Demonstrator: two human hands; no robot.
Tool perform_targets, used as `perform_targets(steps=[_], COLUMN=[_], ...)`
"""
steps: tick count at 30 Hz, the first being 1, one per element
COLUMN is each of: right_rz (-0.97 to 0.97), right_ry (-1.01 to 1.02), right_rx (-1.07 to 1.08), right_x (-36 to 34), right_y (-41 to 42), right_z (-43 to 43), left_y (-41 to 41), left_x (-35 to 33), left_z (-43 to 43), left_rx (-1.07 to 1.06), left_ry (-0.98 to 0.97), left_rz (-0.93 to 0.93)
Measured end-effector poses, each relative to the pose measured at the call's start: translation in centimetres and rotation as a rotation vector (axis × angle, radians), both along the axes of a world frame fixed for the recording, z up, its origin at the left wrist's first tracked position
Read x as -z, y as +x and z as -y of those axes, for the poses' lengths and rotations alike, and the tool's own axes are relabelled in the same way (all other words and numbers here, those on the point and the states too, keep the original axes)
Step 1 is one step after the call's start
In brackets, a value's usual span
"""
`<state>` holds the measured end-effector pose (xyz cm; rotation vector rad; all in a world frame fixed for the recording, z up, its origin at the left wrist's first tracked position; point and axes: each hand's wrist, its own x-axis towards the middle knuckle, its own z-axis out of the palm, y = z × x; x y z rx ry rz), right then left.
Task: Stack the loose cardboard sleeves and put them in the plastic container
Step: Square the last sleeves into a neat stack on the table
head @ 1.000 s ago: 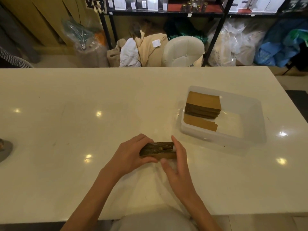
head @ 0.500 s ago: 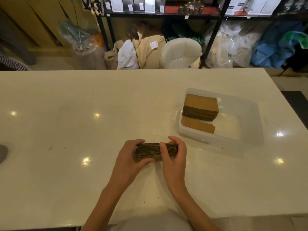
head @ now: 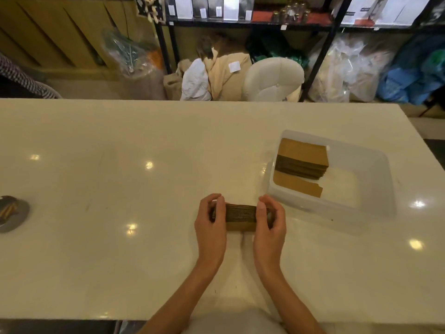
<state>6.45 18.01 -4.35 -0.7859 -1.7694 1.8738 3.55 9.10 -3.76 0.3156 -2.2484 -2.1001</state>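
Squarely in front of the person, a bundle of cardboard sleeves (head: 240,216) stands on edge and appears to rest on the white table (head: 120,189), just short of the plastic container (head: 361,165) to the right. The left hand (head: 212,220) and right hand (head: 269,222) clamp its two ends, fingers curled over the top and thumbs laid across the near face.

Inside the container, a taller stack (head: 303,160) already sits against the far left corner, with a single sleeve (head: 297,186) lying flat just in front of it. A grey round object (head: 12,213) sits at the table's left edge, well apart.

The risk from here looks to lie in the lift. Only end pressure holds the bundle, so a slackened grip could let the middle sleeves bow and spill onto the table. The free floor is to the right of the stack, so a bundle set down too far left could nudge that stack askew. It could also land half on the lone flat sleeve and lean. The container looks light, and a bump on its near wall might shove it along the glossy top.
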Motion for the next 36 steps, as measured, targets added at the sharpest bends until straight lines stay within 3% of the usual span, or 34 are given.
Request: perform_targets(steps=[16,27,29,33,35,36], right_rz=[0.029,0.020,0.016,-0.005,0.031,0.059], right_ry=[-0.007,0.106,0.150,0.319,0.398,0.337], right_rx=[-0.065,-0.058,-0.130,-0.561,-0.611,-0.574], right_x=[0.0,0.4,0.5,-0.3,-1.1,-1.6], right_y=[0.3,0.1,0.2,0.8,0.8,0.9], right_z=[-1.3,-0.8,-1.1,-2.3,-2.6,-2.8], left_y=[-0.8,-0.5,-0.8,-2.2,-2.6,-2.8], left_x=[0.3,1.0,1.2,0.0,-1.2,-2.0], left_z=[0.1,-0.2,-0.2,-0.7,-0.4,0.2], left_rx=[0.099,0.153,0.101,-0.076,-0.011,0.080], left_ry=[-0.050,-0.106,-0.073,-0.019,-0.055,-0.066], left_rz=[-0.064,-0.121,-0.113,0.057,0.130,0.132])
